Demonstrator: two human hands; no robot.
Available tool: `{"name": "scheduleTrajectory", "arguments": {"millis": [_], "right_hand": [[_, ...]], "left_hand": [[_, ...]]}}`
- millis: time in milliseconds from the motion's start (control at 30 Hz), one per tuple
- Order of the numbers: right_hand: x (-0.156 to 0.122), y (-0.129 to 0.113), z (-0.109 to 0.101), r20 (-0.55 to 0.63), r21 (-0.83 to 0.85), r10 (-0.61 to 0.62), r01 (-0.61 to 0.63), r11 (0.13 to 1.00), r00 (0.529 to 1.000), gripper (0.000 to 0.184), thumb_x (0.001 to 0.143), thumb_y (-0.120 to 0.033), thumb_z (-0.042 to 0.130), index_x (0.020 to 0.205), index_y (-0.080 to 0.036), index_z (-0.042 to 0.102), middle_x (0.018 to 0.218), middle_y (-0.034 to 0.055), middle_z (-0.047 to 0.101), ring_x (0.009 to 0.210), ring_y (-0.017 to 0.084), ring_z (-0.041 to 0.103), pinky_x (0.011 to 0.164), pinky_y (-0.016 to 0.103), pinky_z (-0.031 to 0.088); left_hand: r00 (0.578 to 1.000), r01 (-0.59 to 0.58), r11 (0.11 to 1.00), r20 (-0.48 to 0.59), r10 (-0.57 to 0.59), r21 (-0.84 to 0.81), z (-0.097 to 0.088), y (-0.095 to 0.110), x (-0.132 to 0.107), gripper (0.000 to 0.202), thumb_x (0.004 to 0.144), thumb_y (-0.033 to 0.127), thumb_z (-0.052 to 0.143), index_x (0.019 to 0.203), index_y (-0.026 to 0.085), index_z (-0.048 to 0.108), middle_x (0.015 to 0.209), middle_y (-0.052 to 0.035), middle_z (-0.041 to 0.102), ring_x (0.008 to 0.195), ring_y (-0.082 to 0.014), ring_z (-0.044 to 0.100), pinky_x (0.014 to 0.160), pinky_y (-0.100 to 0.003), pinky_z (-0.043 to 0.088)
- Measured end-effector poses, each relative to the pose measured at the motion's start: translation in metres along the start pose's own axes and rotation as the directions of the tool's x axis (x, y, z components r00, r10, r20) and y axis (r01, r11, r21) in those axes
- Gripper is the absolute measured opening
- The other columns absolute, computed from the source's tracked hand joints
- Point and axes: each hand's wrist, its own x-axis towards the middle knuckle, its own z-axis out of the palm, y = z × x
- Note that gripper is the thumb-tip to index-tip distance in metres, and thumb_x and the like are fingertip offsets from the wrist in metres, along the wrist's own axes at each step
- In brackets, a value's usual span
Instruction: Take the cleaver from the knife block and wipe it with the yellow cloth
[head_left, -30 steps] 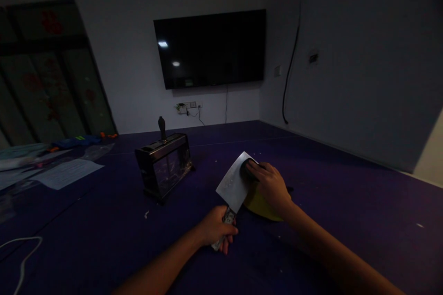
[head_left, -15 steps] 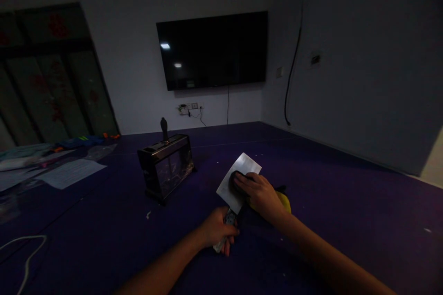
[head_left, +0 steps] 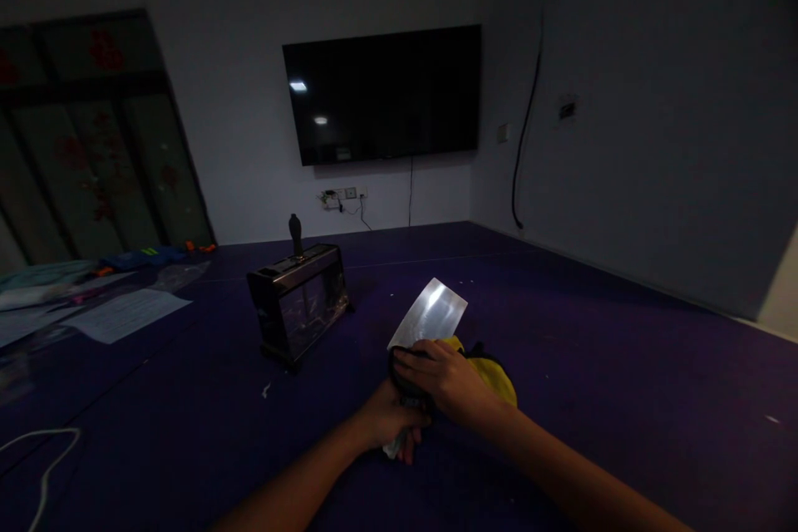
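Note:
My left hand (head_left: 387,418) is closed round the handle of a cleaver, whose broad shiny blade (head_left: 431,312) points up and away from me. Over the lower blade, close to the handle, my right hand (head_left: 445,374) presses a yellow and black cloth (head_left: 495,378). Part of the cloth hangs out to the right of that hand. Most of the handle is hidden by my fingers. Left of the blade, on the purple floor (head_left: 592,399), stands a black knife block (head_left: 305,299) with see-through sides, and one dark handle (head_left: 295,234) sticks up from its top.
Papers (head_left: 128,314), plastic bags and cloth items lie at the far left. A white cable (head_left: 46,465) curls at the lower left. A television (head_left: 386,96) hangs on the back wall above sockets (head_left: 342,194). A black cable (head_left: 529,112) runs down the right wall.
My right hand has slid the cloth down the blade toward the handle, uncovering more of the upper blade. My left hand has stayed nearly still on the handle.

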Motion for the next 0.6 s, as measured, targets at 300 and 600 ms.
{"name": "scheduleTrajectory", "arguments": {"millis": [300,600], "right_hand": [[-0.002,0.010,-0.011,-0.039,0.028,0.097,-0.096,0.995,0.995,0.040,0.085,-0.010,0.042,0.121,-0.024,0.054,0.122,0.0025,0.058,0.104,0.019,0.051,0.081,0.033,0.045],[-0.019,0.056,-0.011,-0.222,-0.118,0.363,-0.394,0.911,0.905,0.062,0.064,0.003,0.040,0.118,-0.022,0.057,0.121,0.0026,0.058,0.096,0.022,0.053,0.080,0.037,0.045]], "left_hand": [[0.997,0.044,0.998,0.056,-0.047,0.052,-0.002,0.005,-0.002,0.027,0.056,0.027,0.065,0.070,0.014,0.046,0.044,0.0033,0.052,0.031,-0.0132,0.049,0.030,-0.021,0.037],[0.986,0.066,0.991,0.144,-0.083,0.116,-0.005,0.010,-0.003,0.038,0.059,0.028,0.066,0.084,0.017,0.040,0.047,0.0061,0.052,0.032,-0.0132,0.051,0.030,-0.018,0.036]]}}
